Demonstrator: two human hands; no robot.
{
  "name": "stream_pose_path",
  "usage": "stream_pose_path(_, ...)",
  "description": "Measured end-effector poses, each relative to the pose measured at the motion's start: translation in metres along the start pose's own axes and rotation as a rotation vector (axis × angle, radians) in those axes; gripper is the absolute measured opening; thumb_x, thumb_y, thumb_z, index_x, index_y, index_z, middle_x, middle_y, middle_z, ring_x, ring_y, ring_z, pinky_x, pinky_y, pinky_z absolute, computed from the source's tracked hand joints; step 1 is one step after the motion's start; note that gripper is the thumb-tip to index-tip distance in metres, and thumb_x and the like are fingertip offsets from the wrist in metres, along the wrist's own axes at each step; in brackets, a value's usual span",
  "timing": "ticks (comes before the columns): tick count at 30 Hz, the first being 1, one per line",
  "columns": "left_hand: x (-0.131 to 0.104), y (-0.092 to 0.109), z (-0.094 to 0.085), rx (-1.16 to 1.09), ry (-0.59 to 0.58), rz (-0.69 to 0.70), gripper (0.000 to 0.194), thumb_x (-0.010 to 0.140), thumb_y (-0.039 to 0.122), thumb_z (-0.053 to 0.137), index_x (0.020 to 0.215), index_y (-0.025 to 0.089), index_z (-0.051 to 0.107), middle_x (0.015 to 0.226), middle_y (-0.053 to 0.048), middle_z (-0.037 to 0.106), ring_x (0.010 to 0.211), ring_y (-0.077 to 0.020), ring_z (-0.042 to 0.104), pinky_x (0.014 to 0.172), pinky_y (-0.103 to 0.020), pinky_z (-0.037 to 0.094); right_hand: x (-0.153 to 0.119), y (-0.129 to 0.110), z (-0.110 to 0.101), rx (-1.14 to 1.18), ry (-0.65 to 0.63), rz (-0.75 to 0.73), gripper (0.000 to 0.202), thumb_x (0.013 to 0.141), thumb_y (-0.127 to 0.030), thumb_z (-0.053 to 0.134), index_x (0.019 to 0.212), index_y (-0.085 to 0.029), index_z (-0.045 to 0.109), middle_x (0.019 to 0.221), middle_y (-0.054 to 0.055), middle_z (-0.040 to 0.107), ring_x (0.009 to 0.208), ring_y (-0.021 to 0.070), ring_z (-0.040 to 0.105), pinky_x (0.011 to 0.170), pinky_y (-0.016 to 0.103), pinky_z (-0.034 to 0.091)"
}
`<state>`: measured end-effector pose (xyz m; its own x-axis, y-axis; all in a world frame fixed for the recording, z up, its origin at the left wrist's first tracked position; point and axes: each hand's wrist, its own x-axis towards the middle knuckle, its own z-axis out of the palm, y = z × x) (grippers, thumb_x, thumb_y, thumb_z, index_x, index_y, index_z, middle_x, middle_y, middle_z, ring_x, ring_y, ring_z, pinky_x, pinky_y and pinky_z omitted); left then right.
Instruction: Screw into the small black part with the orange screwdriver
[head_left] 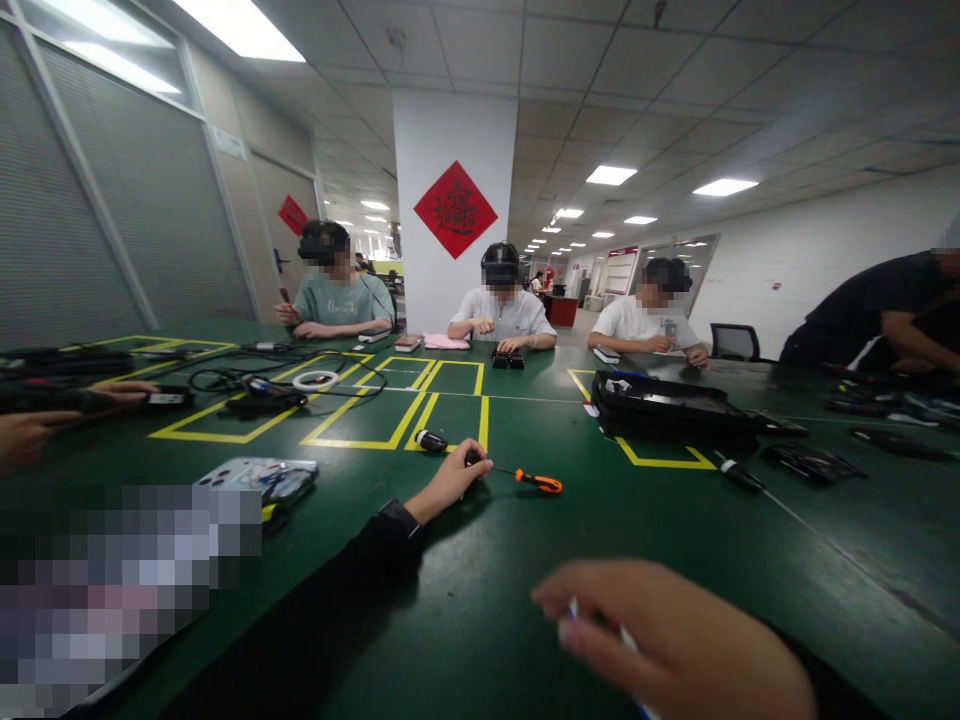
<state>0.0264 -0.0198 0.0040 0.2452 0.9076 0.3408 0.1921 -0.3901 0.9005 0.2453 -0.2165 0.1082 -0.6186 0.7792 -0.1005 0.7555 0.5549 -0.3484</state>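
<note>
My left hand (pixel 454 480) reaches out over the green table (pixel 480 580), its fingers closed round a small black object (pixel 472 457) that they mostly hide. Just right of those fingertips lies a screwdriver (pixel 538 482) with an orange and black handle, its thin shaft pointing at the hand. A black, white-ended cylindrical thing (pixel 430 441) rests on the tabletop beyond the hand. Nearer to me, at lower right, my right hand (pixel 667 630) is slightly blurred. Between its thumb and fingers is a slim white and blue pen-like stick (pixel 628 640), partly covered by the hand.
A clear case (pixel 262 478) lies at left. Cables and a white ring (pixel 315 380) are farther back. A black tray (pixel 675 405) and a black-handled tool (pixel 739 472) are at right. Several people sit across the table; another person's hands (pixel 120 392) are at left.
</note>
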Motion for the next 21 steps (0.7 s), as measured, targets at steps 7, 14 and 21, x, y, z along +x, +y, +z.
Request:
stream_pose_path(7,0.001,0.001,-0.001,0.008,-0.002,-0.017,0.020,0.070,0.033,0.055,0.079,0.017,0.048,0.059,0.005,0.052,0.054,-0.0086,0.048,0.054,-0.020,0.037,0.136,0.108,-0.003,0.149,0.560,0.014,0.038,0.088,-0.033,0.027,0.093,-0.016,0.061,0.093,0.007,0.060,0.090,0.0175,0.052,0.083,0.032,0.038)
stream_pose_path(14,0.000,0.001,-0.001,0.026,0.005,0.005,0.020,0.069,0.032,0.056,0.079,0.017,0.048,0.061,0.004,0.052,0.055,-0.0090,0.049,0.054,-0.021,0.037,0.142,0.128,0.039,0.001,0.515,-0.086,0.031,0.088,-0.029,0.030,0.088,-0.017,0.059,0.088,0.005,0.057,0.086,0.0160,0.049,0.080,0.030,0.037)
stream_pose_path(21,-0.002,0.007,-0.002,0.050,0.017,0.008,0.023,0.069,0.036,0.056,0.078,0.017,0.048,0.063,0.004,0.051,0.053,-0.0080,0.046,0.051,-0.020,0.036,0.144,0.115,0.044,0.018,0.581,-0.051,0.011,0.080,-0.024,0.047,0.087,-0.018,0.052,0.084,0.005,0.054,0.080,0.0158,0.048,0.072,0.028,0.037)
